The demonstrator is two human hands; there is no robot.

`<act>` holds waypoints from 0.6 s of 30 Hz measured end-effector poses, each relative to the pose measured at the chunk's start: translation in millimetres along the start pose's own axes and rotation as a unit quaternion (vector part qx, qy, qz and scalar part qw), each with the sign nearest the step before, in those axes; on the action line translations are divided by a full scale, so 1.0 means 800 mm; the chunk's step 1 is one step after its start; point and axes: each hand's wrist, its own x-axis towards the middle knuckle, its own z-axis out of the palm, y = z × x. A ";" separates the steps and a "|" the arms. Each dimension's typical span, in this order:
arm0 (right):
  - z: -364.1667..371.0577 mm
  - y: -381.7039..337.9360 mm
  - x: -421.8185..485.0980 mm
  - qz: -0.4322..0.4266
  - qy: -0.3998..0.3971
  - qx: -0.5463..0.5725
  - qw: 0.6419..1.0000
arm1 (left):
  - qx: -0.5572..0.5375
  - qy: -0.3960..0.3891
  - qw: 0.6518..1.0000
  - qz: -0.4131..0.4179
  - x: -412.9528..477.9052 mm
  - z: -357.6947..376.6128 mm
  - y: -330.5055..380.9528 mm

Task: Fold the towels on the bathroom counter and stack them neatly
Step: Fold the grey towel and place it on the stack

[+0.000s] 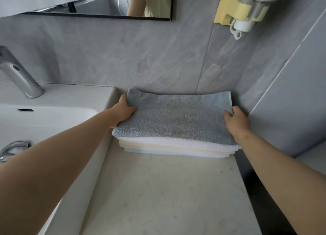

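Task looked nearly done. Grey-blue towel (172,118) lay folded on top of the stack (176,147) of white, cream & pale blue towels, at the back of the counter (167,190) against the tiled wall (158,58), just right of the sink (53,121). L hand (123,111) gripped the towel's left end, thumb on top. R hand (236,120) had fingers curled over the right end, holding it. No unfolded towels in view. Prob. left: let go & square up edges, since the top towel sat slightly skewed vs. the layers below.
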 end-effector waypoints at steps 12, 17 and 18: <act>-0.009 -0.019 -0.008 -0.125 0.021 0.124 0.984 | -0.145 0.056 0.981 0.118 0.004 -0.002 0.000; -0.003 -0.010 -0.003 -0.136 0.047 0.068 0.987 | 0.067 0.073 0.983 0.156 0.013 0.006 -0.005; 0.000 -0.006 -0.001 -0.108 0.034 0.042 0.993 | 0.125 0.062 0.978 0.152 0.014 0.008 -0.009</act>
